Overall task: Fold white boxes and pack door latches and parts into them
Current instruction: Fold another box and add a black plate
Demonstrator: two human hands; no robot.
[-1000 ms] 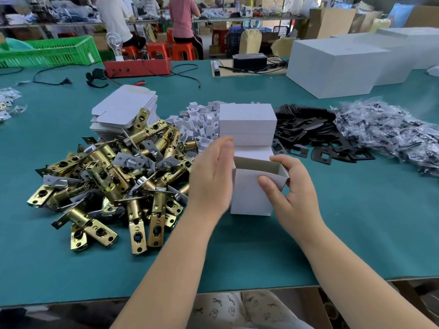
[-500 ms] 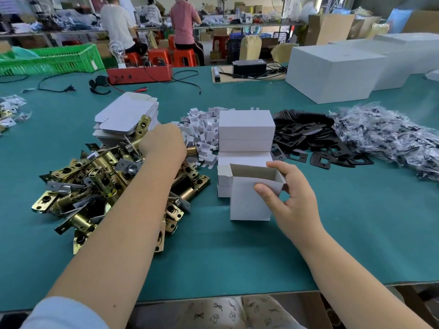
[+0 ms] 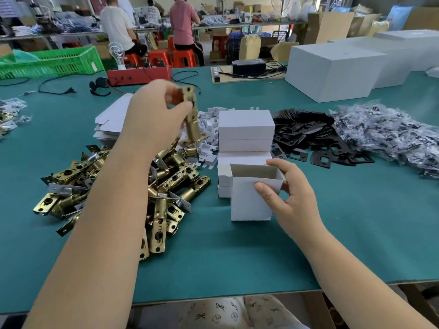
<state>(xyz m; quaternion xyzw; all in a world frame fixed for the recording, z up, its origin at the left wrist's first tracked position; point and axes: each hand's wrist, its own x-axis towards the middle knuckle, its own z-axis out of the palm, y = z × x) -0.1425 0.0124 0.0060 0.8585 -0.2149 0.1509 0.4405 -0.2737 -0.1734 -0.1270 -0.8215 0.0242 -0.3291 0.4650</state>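
Currently, the left hand (image 3: 154,112) pinches one brass-coloured metal door latch (image 3: 192,119), raised above the heap of brass latches (image 3: 123,184) on the green worktop (image 3: 356,222). Right of that heap, the right hand (image 3: 292,198) grips the open white cardboard box (image 3: 249,200) by its right wall, thumb on the front face. Behind the box stand stacked closed white boxes (image 3: 245,129); right of these lie black metal plates (image 3: 313,138).

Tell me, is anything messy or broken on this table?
Nothing looks broken. The brass latches lie in a jumbled heap, but that seems like normal stock. The left hand lifts one latch; the right hand steadies the open box.
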